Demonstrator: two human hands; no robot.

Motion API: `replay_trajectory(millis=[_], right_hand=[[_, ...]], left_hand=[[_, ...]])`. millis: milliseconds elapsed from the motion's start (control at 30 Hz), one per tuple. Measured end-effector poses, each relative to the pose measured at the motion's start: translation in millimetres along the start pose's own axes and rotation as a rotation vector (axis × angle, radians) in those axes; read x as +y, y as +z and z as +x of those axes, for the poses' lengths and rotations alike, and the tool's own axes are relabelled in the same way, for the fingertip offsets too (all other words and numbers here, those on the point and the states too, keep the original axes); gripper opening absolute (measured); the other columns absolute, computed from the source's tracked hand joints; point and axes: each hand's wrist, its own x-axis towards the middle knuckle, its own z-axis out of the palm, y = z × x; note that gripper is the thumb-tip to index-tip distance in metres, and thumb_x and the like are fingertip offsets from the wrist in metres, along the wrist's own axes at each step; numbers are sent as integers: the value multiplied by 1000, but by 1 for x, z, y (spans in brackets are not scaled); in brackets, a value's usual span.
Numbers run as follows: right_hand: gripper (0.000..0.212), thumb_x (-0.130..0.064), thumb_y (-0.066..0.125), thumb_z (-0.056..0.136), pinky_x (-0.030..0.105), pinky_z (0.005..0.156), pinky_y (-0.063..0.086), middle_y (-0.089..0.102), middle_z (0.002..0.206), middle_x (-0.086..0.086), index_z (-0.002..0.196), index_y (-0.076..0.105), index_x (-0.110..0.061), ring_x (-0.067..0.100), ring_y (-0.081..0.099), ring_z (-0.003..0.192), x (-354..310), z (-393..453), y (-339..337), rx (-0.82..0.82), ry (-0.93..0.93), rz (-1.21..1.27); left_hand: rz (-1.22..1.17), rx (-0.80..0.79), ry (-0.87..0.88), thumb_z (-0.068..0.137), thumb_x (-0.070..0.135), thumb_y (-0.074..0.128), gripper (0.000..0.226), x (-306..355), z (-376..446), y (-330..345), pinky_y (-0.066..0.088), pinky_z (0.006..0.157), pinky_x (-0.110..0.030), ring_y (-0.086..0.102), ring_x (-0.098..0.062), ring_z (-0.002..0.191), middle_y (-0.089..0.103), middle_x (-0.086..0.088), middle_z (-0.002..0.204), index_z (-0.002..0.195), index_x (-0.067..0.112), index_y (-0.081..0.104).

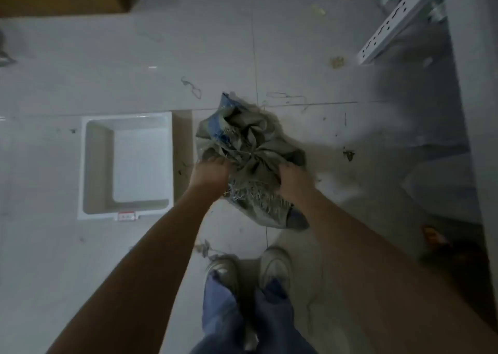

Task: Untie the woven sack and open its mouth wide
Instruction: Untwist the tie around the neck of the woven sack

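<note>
The sack stands on the tiled floor in front of the person's shoes, its grey-green woven cloth gathered into a puckered knot at the top, with blue-printed cloth on its far left side and frayed strands hanging from its near edge. Both arms reach down to it.

The left hand is closed on the bunched cloth at the sack's left side, fingers curled in and buried in the folds. The right hand grips the cloth on the opposite side, just right of the pucker, its fingers also curled under the fabric. The gathered centre lies between the two hands, slightly beyond them. The mouth is still bunched shut; whether any tie remains around it cannot be told through the blur.

Left of the left hand, near but apart from the sack, a white bin sits on the floor with a red label on its near rim. Beyond and to the right of the right hand, a white perforated rail slants across the floor. Loose threads and debris lie around the sack.
</note>
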Motion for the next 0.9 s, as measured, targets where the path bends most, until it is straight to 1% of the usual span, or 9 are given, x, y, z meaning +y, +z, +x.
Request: replay_trajectory(millis=[100, 167, 300, 433, 533, 633, 700, 800, 900], right_hand=[[33, -5, 54, 85, 40, 91, 47, 56, 122, 19, 119, 55, -4, 36, 53, 111, 33, 42, 11, 199, 61, 82], [37, -7, 57, 83, 39, 88, 49, 59, 121, 18, 121, 56, -8, 35, 54, 110, 54, 64, 17, 242, 11, 50], [54, -13, 57, 86, 38, 97, 40, 49, 137, 9, 137, 42, -17, 28, 44, 125, 73, 90, 29, 216, -237, -343], [77, -23, 61, 85, 39, 113, 24, 20, 158, 6, 149, 19, -23, 26, 23, 142, 72, 98, 43, 103, -359, -313], [74, -25, 59, 87, 37, 114, 16, 11, 160, 4, 150, 19, -26, 23, 17, 145, 59, 94, 51, 140, -382, -260], [56, -26, 51, 92, 35, 114, 16, 17, 159, 5, 145, 33, -24, 23, 19, 144, 48, 87, 58, 207, -361, -174], [46, -23, 48, 94, 34, 111, 21, 27, 155, 6, 140, 43, -21, 25, 27, 140, 39, 80, 57, 272, -354, -106], [37, -15, 45, 95, 34, 104, 34, 47, 137, 11, 131, 53, -11, 28, 42, 125, 27, 65, 49, 260, -280, 120], [25, -14, 47, 93, 33, 97, 42, 64, 112, 12, 100, 70, -9, 29, 56, 113, 9, 47, 29, 186, -53, 836]], left_hand=[[-98, 224, 26, 88, 10, 49, 28, -17, 35, 24, 51, 76, -39, 62, -33, 96, 65, -16, 106, 113, 7, 61], [-133, 296, 149, 83, 8, 56, 31, -30, 59, 40, 52, 75, -42, 63, -38, 94, 67, -21, 102, 113, 5, 64], [-18, 205, 264, 89, 16, 53, 53, -35, 94, 64, 40, 95, -41, 47, -32, 120, 51, -13, 134, 140, 15, 40], [99, 78, 284, 96, 22, 41, 62, -20, 106, 85, 22, 112, -35, 19, -21, 144, 19, -3, 158, 150, 19, 10], [51, 100, 186, 97, 32, 36, 59, -13, 110, 95, 23, 110, -35, 26, -24, 140, 24, -6, 155, 149, 17, 14], [26, 144, 181, 94, 42, 33, 55, -7, 108, 95, 28, 104, -36, 39, -28, 129, 42, -11, 142, 145, 20, 30], [-17, 139, 171, 90, 49, 29, 59, -5, 104, 87, 30, 100, -35, 44, -30, 125, 48, -13, 136, 141, 22, 39], [3, 94, 157, 92, 46, 39, 55, -5, 98, 73, 27, 104, -34, 38, -27, 131, 42, -10, 142, 144, 28, 32], [-92, 92, 108, 90, 43, 47, 57, -2, 85, 48, 24, 110, -37, 32, -27, 136, 38, -10, 145, 143, 24, 33]])
